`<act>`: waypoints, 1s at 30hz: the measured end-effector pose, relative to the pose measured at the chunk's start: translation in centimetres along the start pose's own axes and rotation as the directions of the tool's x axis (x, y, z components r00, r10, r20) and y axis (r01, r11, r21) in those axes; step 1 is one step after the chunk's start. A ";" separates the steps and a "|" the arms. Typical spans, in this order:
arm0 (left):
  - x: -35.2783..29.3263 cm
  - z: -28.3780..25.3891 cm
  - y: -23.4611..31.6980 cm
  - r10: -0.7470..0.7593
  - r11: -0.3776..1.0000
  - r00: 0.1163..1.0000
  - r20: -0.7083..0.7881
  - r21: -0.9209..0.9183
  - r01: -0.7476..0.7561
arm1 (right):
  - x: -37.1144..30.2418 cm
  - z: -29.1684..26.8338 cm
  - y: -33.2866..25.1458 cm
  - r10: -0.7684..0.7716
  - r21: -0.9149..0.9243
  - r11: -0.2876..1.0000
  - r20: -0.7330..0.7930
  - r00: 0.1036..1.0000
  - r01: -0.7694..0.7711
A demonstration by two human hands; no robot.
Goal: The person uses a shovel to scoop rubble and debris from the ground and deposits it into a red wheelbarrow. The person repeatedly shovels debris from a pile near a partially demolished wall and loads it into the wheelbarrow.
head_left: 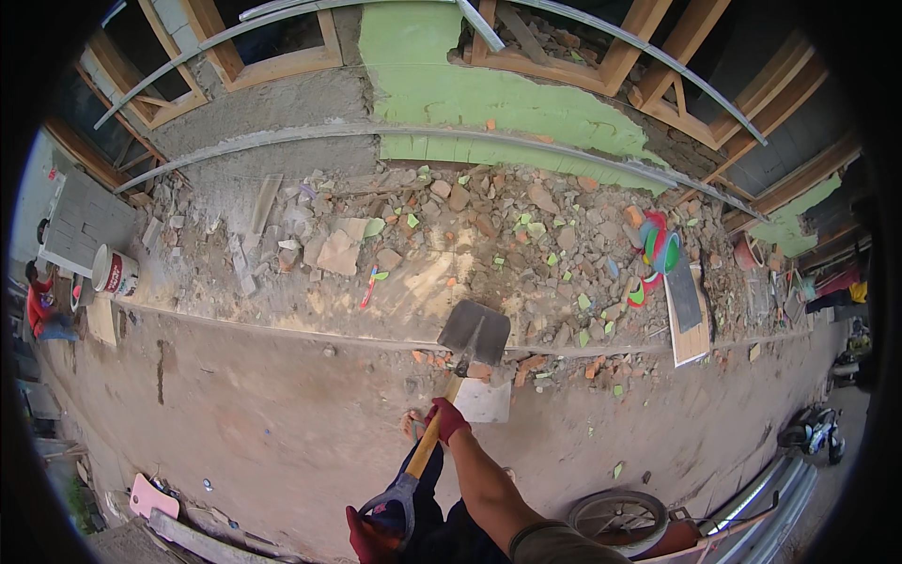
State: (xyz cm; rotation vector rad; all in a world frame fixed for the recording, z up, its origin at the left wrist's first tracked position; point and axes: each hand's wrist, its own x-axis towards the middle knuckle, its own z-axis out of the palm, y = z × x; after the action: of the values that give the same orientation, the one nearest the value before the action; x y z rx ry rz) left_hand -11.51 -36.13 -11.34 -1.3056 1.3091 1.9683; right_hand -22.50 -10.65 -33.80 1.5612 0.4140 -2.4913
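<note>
Both my hands wear dark red gloves and hold a shovel (475,335). My right hand (447,420) is closed around its wooden shaft, partway down. Nearer my body, my left hand (372,538) is closed at the grey D-shaped grip, its fingers partly hidden. The flat grey blade points away from me and lies over the edge of the raised ledge, with no visible load on it. Beyond it spreads a heap of rubble (526,216), made of broken brick, mortar and green-painted chips. A pale flat board (484,401) lies just below the blade.
Colourful round plastic things (660,249) and a leaning panel (689,315) stand at the right of the rubble. A white bucket (114,271) and a person in red (42,305) are at the far left. A bicycle wheel (618,523) is near my right arm.
</note>
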 end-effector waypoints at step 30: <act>30.2 41.3 -11.3 -0.139 0.935 0.893 -0.428 -0.355 -0.024 | 31.4 10.3 -41.9 -0.117 -0.399 0.917 -0.225 0.967 0.019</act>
State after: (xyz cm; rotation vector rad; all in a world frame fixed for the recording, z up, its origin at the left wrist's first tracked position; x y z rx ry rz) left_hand -36.01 1.27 -38.69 -2.0481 1.1098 1.9930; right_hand -57.12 25.70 -51.87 1.7004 0.9573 -2.0846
